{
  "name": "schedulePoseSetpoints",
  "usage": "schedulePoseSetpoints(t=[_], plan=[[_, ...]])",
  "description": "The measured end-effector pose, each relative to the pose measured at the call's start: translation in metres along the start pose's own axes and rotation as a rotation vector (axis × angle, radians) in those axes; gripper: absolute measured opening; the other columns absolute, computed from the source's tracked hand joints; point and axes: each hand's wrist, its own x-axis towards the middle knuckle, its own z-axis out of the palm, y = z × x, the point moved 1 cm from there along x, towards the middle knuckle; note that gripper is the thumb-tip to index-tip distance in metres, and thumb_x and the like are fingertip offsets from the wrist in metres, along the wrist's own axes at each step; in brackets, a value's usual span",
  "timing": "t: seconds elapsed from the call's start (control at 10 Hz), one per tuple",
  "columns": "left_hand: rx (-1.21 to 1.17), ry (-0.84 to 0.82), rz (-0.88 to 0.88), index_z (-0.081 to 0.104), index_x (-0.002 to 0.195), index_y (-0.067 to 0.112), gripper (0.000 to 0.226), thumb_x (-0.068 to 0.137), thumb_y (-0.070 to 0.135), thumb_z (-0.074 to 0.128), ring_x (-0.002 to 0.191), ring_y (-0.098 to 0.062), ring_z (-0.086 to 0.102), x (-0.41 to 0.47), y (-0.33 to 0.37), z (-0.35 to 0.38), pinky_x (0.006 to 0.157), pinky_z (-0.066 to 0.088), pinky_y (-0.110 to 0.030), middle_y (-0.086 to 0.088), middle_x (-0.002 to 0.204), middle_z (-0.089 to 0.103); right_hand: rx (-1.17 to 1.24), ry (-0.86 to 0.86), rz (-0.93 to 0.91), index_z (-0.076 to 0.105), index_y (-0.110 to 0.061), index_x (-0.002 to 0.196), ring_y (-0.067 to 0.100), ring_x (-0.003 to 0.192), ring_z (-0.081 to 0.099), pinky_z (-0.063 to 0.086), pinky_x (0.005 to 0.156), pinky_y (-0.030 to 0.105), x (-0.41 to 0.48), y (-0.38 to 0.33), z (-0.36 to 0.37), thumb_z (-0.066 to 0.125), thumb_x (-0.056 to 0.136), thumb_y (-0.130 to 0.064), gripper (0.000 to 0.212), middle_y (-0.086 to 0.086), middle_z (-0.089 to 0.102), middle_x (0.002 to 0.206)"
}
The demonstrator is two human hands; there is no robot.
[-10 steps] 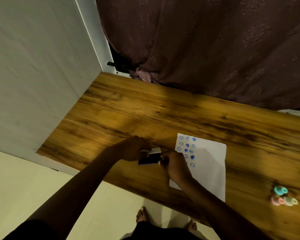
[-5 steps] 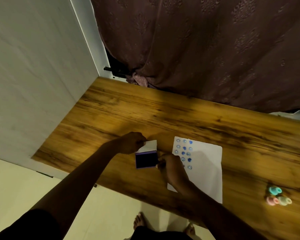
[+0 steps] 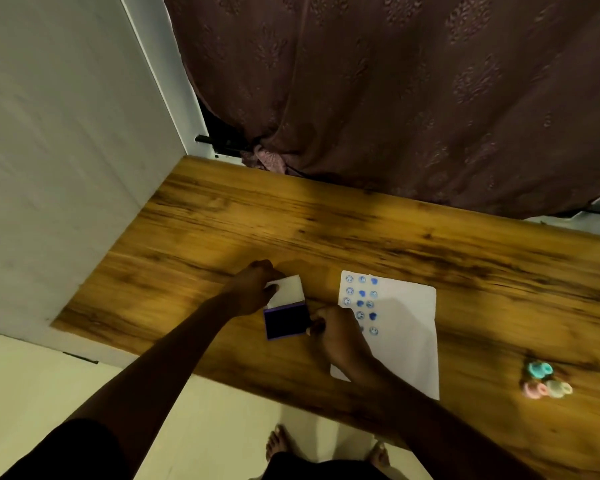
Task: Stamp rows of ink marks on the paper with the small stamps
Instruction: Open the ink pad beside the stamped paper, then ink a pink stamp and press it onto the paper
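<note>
A white sheet of paper (image 3: 406, 327) lies on the wooden table (image 3: 222, 237) with several blue ink marks in rows at its top left. To its left sits an open ink pad (image 3: 285, 322), dark blue with a white lid raised behind it. My left hand (image 3: 253, 289) holds the lid's far edge. My right hand (image 3: 336, 337) rests at the pad's right edge, fingers pinched; what it holds is hidden, though a small stamp seems to be in it. A cluster of small pastel stamps (image 3: 544, 379) sits at the right.
A white wall panel (image 3: 59, 150) stands along the table's left end. A maroon curtain (image 3: 395, 98) hangs behind the far edge. Cream floor and my bare feet (image 3: 278, 445) show below the near edge.
The ink pad's lid has been swung up and open, exposing the dark pad. My left hand stays on the lid; my right hand stays at the pad's right side.
</note>
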Motion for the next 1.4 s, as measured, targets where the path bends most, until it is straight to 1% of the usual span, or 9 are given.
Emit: schedulePoseSetpoints(t=[0.2, 0.4, 0.6, 0.8, 0.9, 1.0, 1.2, 1.3, 1.4], plan=[[0.012, 0.162, -0.009, 0.069, 0.131, 0.016, 0.034, 0.097, 0.019, 0.063, 0.121, -0.033, 0.057, -0.011, 0.011, 0.002, 0.095, 0.055, -0.046, -0.011, 0.126, 0.064, 0.023, 0.020, -0.042, 0.076, -0.019, 0.106, 0.017, 0.103, 0.069, 0.054, 0.092, 0.028, -0.002, -0.002, -0.006, 0.068, 0.094, -0.023, 0.015, 0.000, 0.076, 0.107], [-0.121, 0.303, 0.060, 0.071, 0.125, 0.020, 0.030, 0.095, 0.022, 0.069, 0.111, -0.024, 0.067, -0.021, 0.077, -0.002, 0.088, 0.059, -0.039, -0.003, 0.122, 0.066, 0.118, 0.120, -0.125, 0.077, -0.018, 0.107, 0.011, 0.104, 0.070, 0.048, 0.093, 0.017, -0.027, 0.010, -0.054, 0.073, 0.091, -0.024, 0.018, -0.002, 0.078, 0.110], [-0.313, 0.222, 0.081, 0.072, 0.122, 0.026, 0.027, 0.095, 0.026, 0.072, 0.095, -0.007, 0.064, -0.022, 0.172, 0.035, 0.071, 0.048, -0.012, 0.004, 0.129, 0.066, 0.133, 0.268, -0.026, 0.073, -0.022, 0.120, 0.012, 0.113, 0.069, 0.053, 0.107, 0.033, -0.077, 0.062, -0.107, 0.073, 0.090, -0.036, 0.032, -0.005, 0.074, 0.125], [-0.368, 0.093, 0.209, 0.071, 0.123, 0.025, 0.028, 0.096, 0.028, 0.070, 0.099, -0.008, 0.066, -0.009, 0.252, 0.084, 0.082, 0.052, -0.015, 0.004, 0.126, 0.071, 0.104, 0.466, 0.139, 0.072, -0.019, 0.110, 0.010, 0.090, 0.069, 0.056, 0.087, 0.025, -0.127, 0.128, -0.152, 0.068, 0.095, -0.027, 0.018, -0.006, 0.074, 0.104], [-0.404, 0.008, 0.267, 0.070, 0.124, 0.021, 0.030, 0.095, 0.026, 0.071, 0.098, -0.009, 0.066, -0.001, 0.286, 0.106, 0.082, 0.053, -0.014, 0.000, 0.121, 0.072, 0.063, 0.549, 0.155, 0.074, -0.018, 0.107, 0.013, 0.085, 0.073, 0.061, 0.078, 0.035, -0.145, 0.166, -0.170, 0.072, 0.089, -0.020, 0.019, -0.002, 0.077, 0.101], [-0.372, -0.053, 0.281, 0.069, 0.128, 0.019, 0.042, 0.091, 0.040, 0.067, 0.105, -0.017, 0.069, 0.003, 0.309, 0.127, 0.095, 0.059, -0.035, -0.004, 0.119, 0.073, -0.020, 0.574, 0.204, 0.074, -0.022, 0.116, 0.014, 0.083, 0.072, 0.061, 0.075, 0.037, -0.159, 0.197, -0.185, 0.072, 0.086, -0.021, 0.030, -0.002, 0.073, 0.108], [-0.110, -0.494, 0.136, 0.041, 0.152, 0.003, 0.063, 0.105, 0.045, 0.039, 0.147, -0.030, 0.042, 0.027, 0.348, 0.159, 0.123, 0.027, -0.037, -0.020, 0.159, 0.042, -0.171, 0.516, 0.253, 0.067, -0.026, 0.127, 0.024, 0.102, 0.070, 0.059, 0.083, 0.040, -0.167, 0.236, -0.197, 0.064, 0.092, -0.031, 0.035, -0.002, 0.068, 0.124], [0.069, -0.660, 0.142, 0.022, 0.158, 0.001, 0.075, 0.086, -0.001, 0.044, 0.158, -0.029, 0.024, 0.023, 0.359, 0.152, 0.126, 0.010, -0.031, -0.017, 0.171, 0.020, -0.218, 0.447, 0.254, 0.065, -0.024, 0.128, 0.025, 0.105, 0.069, 0.058, 0.083, 0.040, -0.162, 0.244, -0.195, 0.060, 0.095, -0.034, 0.034, 0.001, 0.066, 0.124], [-0.218, -0.371, 0.222, 0.049, 0.148, 0.002, 0.072, 0.099, 0.055, 0.051, 0.144, -0.034, 0.047, 0.009, 0.363, 0.156, 0.119, 0.034, -0.038, -0.023, 0.156, 0.046, -0.247, 0.391, 0.254, 0.063, -0.023, 0.127, 0.028, 0.102, 0.069, 0.057, 0.081, 0.040, -0.154, 0.251, -0.191, 0.057, 0.097, -0.035, 0.033, 0.004, 0.067, 0.119]])
